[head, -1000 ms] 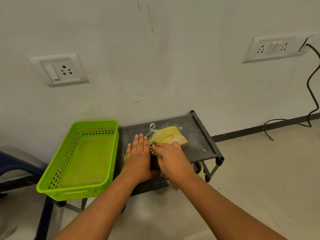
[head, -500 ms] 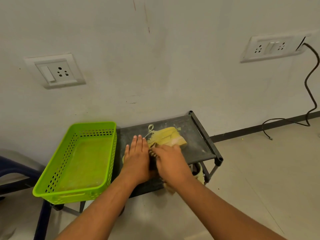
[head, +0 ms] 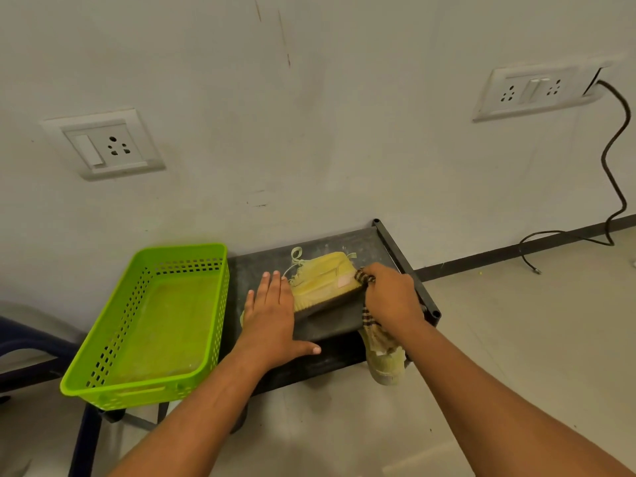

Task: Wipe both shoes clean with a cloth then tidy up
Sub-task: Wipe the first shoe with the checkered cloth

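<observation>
Left hand [head: 272, 315] lies flat, fingers straight, bracing the yellow shoe [head: 323, 277], which rests on its side on the black rack [head: 254, 266]; at three o'clock the right hand [head: 389, 297] clenches the striped cloth [head: 368, 320] at the heel; recommend firm bracing and short strokes along the sole edge.
</observation>
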